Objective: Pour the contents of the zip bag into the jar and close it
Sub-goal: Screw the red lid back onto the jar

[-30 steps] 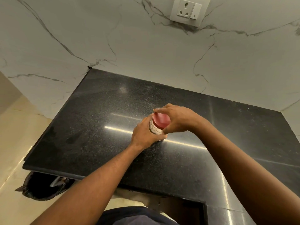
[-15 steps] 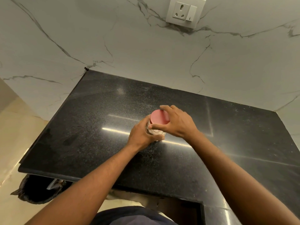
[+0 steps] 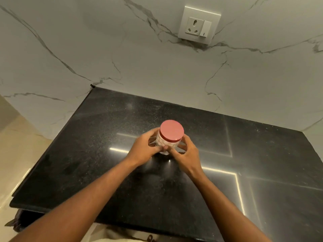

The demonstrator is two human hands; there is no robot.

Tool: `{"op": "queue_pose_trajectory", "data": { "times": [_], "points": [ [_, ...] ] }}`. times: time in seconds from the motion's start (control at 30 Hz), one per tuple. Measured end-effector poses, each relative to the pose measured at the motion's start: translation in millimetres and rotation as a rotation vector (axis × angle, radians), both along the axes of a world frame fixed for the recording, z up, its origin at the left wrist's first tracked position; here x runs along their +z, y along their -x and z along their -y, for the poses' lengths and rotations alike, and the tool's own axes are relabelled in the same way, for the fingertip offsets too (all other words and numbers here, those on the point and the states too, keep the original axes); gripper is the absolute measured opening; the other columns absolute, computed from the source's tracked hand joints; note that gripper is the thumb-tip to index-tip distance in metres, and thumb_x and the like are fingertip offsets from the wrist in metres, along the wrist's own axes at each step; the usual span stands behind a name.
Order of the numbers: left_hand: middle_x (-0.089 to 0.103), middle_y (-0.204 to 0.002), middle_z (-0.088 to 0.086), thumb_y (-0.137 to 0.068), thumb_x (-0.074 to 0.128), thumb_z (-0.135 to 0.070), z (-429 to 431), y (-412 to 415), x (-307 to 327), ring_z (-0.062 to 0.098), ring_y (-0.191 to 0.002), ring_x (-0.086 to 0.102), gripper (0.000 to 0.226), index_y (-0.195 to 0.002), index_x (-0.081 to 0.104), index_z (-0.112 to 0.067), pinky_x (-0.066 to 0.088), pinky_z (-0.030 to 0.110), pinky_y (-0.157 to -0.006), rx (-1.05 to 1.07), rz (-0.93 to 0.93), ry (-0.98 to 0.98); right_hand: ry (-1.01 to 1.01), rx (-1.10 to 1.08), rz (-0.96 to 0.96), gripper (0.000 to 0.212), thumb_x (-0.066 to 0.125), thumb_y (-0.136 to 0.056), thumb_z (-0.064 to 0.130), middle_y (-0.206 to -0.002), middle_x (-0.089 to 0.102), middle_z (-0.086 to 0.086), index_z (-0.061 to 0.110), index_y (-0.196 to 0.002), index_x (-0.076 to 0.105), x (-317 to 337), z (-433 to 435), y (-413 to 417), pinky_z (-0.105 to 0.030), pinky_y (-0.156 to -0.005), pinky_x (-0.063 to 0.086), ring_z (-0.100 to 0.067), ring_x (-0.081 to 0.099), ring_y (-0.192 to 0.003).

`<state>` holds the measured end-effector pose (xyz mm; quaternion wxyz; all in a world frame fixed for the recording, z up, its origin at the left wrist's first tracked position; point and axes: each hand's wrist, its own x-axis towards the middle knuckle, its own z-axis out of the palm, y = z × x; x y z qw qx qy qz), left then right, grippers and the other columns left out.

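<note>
Jar (image 3: 166, 144) stands upright on the counter (image 3: 262, 172), held between both hands near the middle of the dark slab. Left hand (image 3: 146, 150) wraps the body from the left, fingers curled round the far side and thumb across the near face. Right hand (image 3: 187, 151) cups it from the right in like manner; the two thumbs meet, or nearly so, low on the near wall. Both grips are closed on the jar body only. Neither touches the lid (image 3: 171, 131).

Lid: pink, round, seated flat across the mouth, fully exposed above the fingers. Whether it is turned tight cannot be told from this view. The contents show pale through the clear wall; no detail beyond that.

Governing relation: the jar's long axis runs vertical, and the lid lies directly above both grips, the jar's base directly below them. The two hands are equally near, mirrored either side of that axis. Judgement: the pouring step appears finished and the closure is on, so what remains is at most a final check or letting go. Any release should draw the hands sideways, apart, leaving the jar standing.

No zip bag is in view. Behind the counter, a marbled wall carries a socket plate (image 3: 199, 25).
</note>
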<state>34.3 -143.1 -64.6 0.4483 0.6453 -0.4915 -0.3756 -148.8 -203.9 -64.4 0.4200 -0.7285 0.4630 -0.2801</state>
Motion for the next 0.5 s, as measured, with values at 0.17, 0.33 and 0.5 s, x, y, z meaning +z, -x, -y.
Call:
{"op": "queue_pose_trajectory", "data": {
  "times": [0.17,0.33,0.5],
  "points": [
    [0.065,-0.146,0.005,-0.078,0.092,-0.018,56.9,-45.0,21.1,0.016,-0.130,0.064,0.089,-0.155,0.048,-0.015,0.050,0.030,-0.110,-0.015,0.043,-0.012,0.017,0.004,0.004,0.084,0.082,-0.078,0.056,-0.136,0.065,0.001,0.018,-0.145,0.049,14.4,54.8,-41.5,-0.029,-0.100,0.053,-0.009,0.063,-0.116],
    [0.060,-0.152,0.005,-0.080,0.091,-0.019,99.5,-77.4,20.4,0.016,-0.134,0.060,0.092,-0.158,0.043,-0.014,0.047,0.027,-0.108,-0.049,0.074,-0.073,-0.006,0.002,-0.031,0.089,0.083,-0.078,0.055,-0.140,0.062,-0.004,0.016,-0.148,0.045,11.0,95.1,-76.7,-0.030,-0.101,0.052,-0.015,0.062,-0.119],
    [0.064,-0.147,0.005,-0.076,0.094,-0.022,117.1,-97.0,6.3,0.017,-0.131,0.064,0.090,-0.154,0.049,-0.014,0.051,0.039,-0.113,-0.062,0.049,-0.089,-0.005,-0.028,-0.057,0.089,0.082,-0.078,0.056,-0.142,0.062,-0.003,0.018,-0.149,0.044,-3.6,108.4,-92.0,-0.029,-0.101,0.050,-0.015,0.061,-0.122]
  ]
}}
